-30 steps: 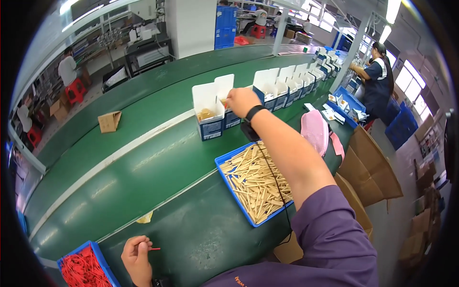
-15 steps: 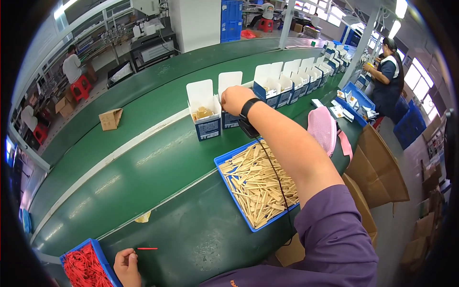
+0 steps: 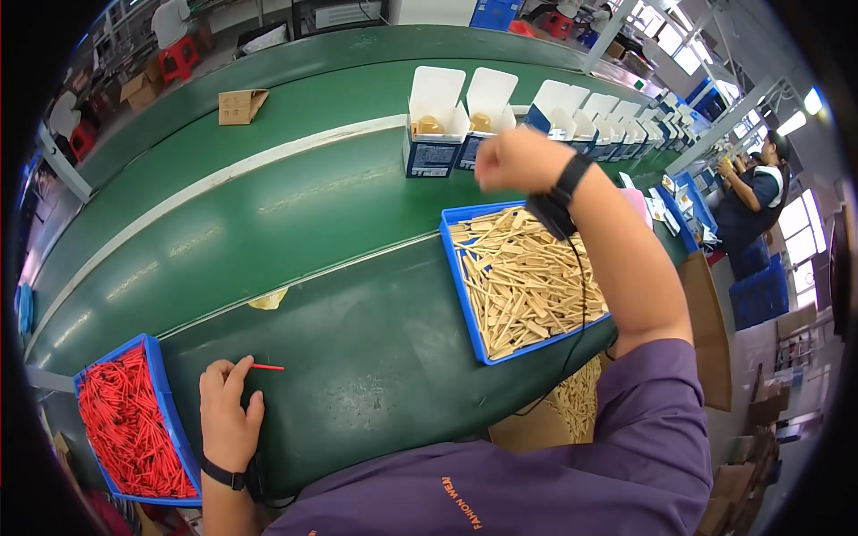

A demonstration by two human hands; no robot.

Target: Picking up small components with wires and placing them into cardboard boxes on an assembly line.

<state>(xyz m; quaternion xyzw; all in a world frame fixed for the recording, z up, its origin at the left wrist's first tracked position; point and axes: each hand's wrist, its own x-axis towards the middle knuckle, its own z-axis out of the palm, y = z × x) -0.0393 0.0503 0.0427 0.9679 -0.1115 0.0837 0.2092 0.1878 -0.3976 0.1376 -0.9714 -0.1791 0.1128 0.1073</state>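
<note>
Through the head camera I see the long green desk with a row of open blue-and-white cardboard boxes. Nearer stand a blue plastic tray of pale wooden paddles and, far left, a blue plastic tray of red sticks. My curled right hand hangs near the boxes, its grip unclear. My left hand has its thumb spread; one thin red stick juts from the index fingertip, whether pinched I can't tell.

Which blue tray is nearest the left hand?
The leftmost tray, heaped with red sticks, close beside that hand; the middle tray holds wooden sticks, the far-right tray white pieces.
</note>
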